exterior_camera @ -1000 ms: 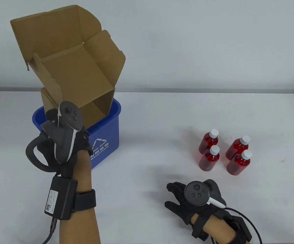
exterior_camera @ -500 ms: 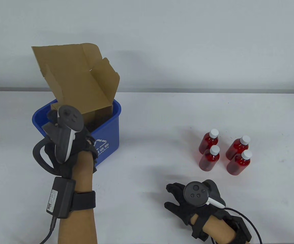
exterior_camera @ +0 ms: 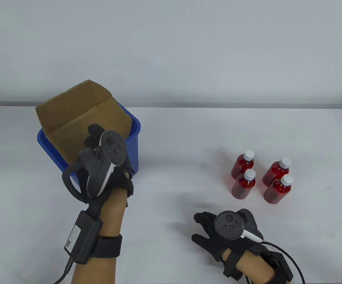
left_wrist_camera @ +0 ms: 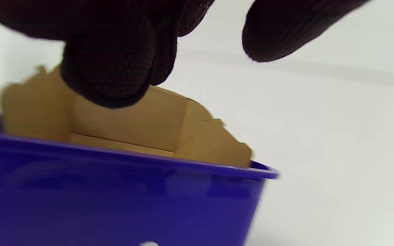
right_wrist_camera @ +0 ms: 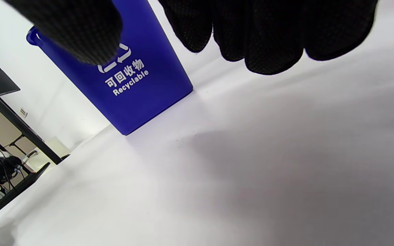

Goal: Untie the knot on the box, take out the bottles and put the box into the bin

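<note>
The brown cardboard box sits open inside the blue recycling bin, its flaps rising above the rim. My left hand hovers over the bin's near side. In the left wrist view its fingers hang loosely just above the box with the thumb apart, holding nothing. Several red bottles with white caps stand together on the table at the right. My right hand lies flat on the table below them, fingers spread, holding nothing.
The bin carries a white "Recyclable" label on its front. The white table runs back to a pale wall. The right wrist view shows a black desk frame and clutter beyond the table's left end.
The box has dropped from above the bin down into it, and its tall lid no longer stands high. My left hand moved right and forward over the bin. The right hand stayed still.
</note>
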### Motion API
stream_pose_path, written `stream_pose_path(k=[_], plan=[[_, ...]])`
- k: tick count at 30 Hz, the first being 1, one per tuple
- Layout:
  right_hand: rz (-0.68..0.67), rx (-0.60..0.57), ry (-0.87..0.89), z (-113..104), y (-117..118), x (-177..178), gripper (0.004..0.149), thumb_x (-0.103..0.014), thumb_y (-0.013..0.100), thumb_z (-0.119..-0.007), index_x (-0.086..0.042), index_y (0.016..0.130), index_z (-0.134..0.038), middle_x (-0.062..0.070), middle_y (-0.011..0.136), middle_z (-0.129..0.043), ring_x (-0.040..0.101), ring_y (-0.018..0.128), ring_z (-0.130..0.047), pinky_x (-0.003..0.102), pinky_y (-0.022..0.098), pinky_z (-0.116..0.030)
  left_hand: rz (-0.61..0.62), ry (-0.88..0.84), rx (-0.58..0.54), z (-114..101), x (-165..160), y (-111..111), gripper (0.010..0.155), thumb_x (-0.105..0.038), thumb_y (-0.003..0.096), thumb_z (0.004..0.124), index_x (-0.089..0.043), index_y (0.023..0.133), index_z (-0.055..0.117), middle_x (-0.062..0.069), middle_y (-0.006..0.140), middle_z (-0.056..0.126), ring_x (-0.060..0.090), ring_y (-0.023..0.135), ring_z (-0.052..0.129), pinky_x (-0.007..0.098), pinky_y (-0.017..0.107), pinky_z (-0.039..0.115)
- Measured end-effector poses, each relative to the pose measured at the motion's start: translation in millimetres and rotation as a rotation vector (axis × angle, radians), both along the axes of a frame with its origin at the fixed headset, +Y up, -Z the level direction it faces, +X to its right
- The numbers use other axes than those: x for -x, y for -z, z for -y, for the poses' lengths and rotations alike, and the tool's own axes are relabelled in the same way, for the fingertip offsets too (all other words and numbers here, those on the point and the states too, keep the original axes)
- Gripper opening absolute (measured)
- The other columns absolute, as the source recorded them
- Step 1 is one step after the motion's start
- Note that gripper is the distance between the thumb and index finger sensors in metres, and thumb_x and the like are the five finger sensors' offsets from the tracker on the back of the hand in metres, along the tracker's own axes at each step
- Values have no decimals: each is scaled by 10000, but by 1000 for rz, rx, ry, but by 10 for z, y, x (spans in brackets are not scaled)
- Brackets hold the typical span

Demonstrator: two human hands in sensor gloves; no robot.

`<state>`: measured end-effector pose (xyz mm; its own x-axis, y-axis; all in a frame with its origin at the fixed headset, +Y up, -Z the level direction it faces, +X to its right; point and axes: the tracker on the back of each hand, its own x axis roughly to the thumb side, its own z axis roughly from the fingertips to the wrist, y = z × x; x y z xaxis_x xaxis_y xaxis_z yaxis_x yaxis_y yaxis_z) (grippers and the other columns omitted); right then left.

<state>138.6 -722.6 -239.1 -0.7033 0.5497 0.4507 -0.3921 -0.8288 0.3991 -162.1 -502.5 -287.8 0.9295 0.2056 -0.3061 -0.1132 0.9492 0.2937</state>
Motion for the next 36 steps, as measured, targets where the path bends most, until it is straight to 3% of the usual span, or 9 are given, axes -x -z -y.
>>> stream_pose_path(k=[8, 14, 24, 30, 34, 36], plan=[[41, -11, 28, -46, 37, -75, 727, -488, 499, -682, -4, 1010, -501, 274, 1004, -507, 550, 845, -673, 654, 557, -616, 223, 29, -18, 427, -315, -183, 798, -503, 520, 699, -44, 1087, 376, 173, 977, 699, 388, 492, 948, 426, 310, 835], [89, -52, 64, -135, 47, -151, 729, -487, 500, -681, -4, 1013, -492, 275, 1011, -487, 558, 859, -645, 665, 566, -594, 320, 0, 27, 879, -269, -261, 809, -508, 518, 704, -52, 1098, 372, 182, 1004, 670, 410, 561, 931, 457, 367, 824], [123, -104, 64, -146, 64, -172, 731, -483, 499, -684, -4, 1014, -486, 272, 1018, -468, 571, 880, -601, 685, 578, -560, 550, -84, 21, 1360, -283, -487, 815, -517, 515, 712, -87, 1116, 369, 187, 1048, 619, 440, 682, 887, 513, 465, 789], [127, -174, 44, -176, 36, -133, 732, -484, 497, -687, -8, 1016, -488, 271, 1030, -448, 585, 902, -551, 702, 588, -524, 625, -50, 15, 1631, -304, -592, 811, -539, 515, 707, -123, 1128, 374, 176, 1093, 560, 467, 838, 808, 610, 598, 707], [130, -175, 16, -149, 21, -71, 743, -486, 496, -687, -8, 1022, -469, 274, 1047, -397, 607, 924, -468, 721, 597, -469, 690, -22, -89, 1864, -295, -618, 850, -577, 504, 699, -130, 1132, 338, 171, 1112, 527, 480, 908, 757, 661, 642, 662], [129, -194, -15, -138, -3, -14, 757, -490, 497, -686, -11, 1031, -444, 273, 1058, -359, 617, 936, -408, 733, 602, -426, 738, -16, -34, 1957, -321, -567, 879, -605, 495, 687, -137, 1139, 312, 172, 1129, 499, 507, 957, 709, 708, 663, 617]])
